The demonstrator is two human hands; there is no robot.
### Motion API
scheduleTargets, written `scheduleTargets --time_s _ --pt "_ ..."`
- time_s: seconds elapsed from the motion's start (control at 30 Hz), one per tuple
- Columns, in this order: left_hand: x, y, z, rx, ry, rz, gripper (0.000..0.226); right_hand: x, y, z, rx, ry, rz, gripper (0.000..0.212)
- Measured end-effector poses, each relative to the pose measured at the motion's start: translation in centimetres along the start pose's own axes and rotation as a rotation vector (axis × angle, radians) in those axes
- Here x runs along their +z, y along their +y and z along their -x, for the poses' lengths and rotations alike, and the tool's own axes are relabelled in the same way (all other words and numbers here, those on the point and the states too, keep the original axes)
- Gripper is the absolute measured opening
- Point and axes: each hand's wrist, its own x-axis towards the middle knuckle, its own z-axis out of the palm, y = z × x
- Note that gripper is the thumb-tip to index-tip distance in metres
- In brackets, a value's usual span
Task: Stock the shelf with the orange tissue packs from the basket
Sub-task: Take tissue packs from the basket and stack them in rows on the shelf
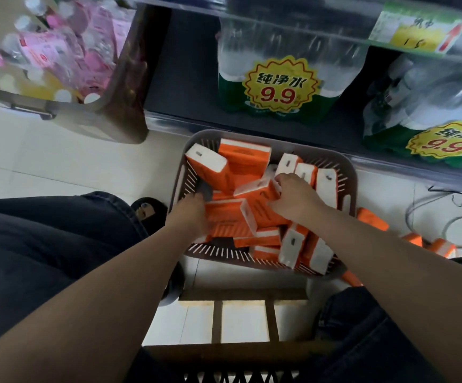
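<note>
A brown slotted basket (346, 172) stands on the floor below the shelf, full of several orange tissue packs (242, 158) with white ends, lying in a jumble. Both my hands are down inside it. My left hand (192, 212) presses against the left side of a stack of packs (224, 217) in the middle. My right hand (293, 194) lies over the right side of the same stack, fingers curled on a pack (260, 193). The dark bottom shelf (185, 87) runs just behind the basket.
Two shrink-wrapped water bottle packs (279, 78) with yellow 9.9 stickers sit on the shelf. A second basket (91, 111) with pink items stands at upper left. More orange packs (373, 219) lie on the floor right of the basket. A wooden stool (241, 294) is under me.
</note>
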Motion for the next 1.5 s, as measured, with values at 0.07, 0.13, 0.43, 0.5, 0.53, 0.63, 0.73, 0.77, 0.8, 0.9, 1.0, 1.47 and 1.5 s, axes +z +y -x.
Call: scheduleTargets --time_s 0.07,0.13,0.43,0.5,0.53,0.63,0.73,0.77,0.8,0.9,1.0,1.47,1.5 --pt "0.3 -0.3 -1.1 0.008 -0.012 -0.011 0.047 0.4 0.2 -1.0 0.017 0.007 0.009 0.038" --pt "0.6 -0.3 -2.0 0.03 -0.029 -0.008 0.043 0.7 0.3 -1.8 0.02 -0.001 0.02 0.03" --pt "0.2 -0.2 -3.6 0.082 -0.115 -0.049 0.049 0.8 0.6 -3.2 0.009 -0.086 0.011 0.031" --pt "-0.2 0.0 -3.6 0.099 -0.123 -0.07 0.049 0.7 0.6 -3.3 0.017 -0.104 0.001 0.028" --pt "-0.3 0.0 -3.6 0.104 -0.127 -0.069 0.052 0.6 0.6 -3.3 0.015 -0.11 0.002 0.026" --pt "-1.1 0.3 -3.3 0.144 -0.147 -0.028 0.046 0.1 0.6 -3.1 -0.005 -0.113 -0.002 0.023" --pt "-2.2 0.4 -2.8 0.217 -0.15 0.025 0.027 -0.7 0.3 -2.6 -0.041 -0.11 -0.042 0.014" --pt "-2.4 0.3 -2.8 0.236 -0.153 0.054 0.023 -1.0 0.2 -2.5 -0.042 -0.122 -0.054 0.012" --pt "-2.8 0.3 -2.7 0.249 -0.16 0.084 0.021 -1.3 0.1 -2.4 -0.049 -0.127 -0.065 0.01" --pt "-4.1 0.4 -2.1 0.259 -0.19 0.149 0.022 -2.6 -0.2 -2.1 -0.025 -0.137 -0.074 0.01" --pt "-5.8 1.2 -1.3 0.29 -0.205 0.208 0.022 -4.2 -0.8 -1.8 -0.013 -0.149 -0.064 0.016" --pt "-14.3 6.1 3.6 0.449 -0.01 0.565 0.032 -13.5 -4.0 1.5 -0.135 -0.139 -0.247 0.026" --pt "-14.8 6.2 4.1 0.473 0.021 0.592 0.03 -14.1 -4.3 1.8 -0.14 -0.137 -0.27 0.025"
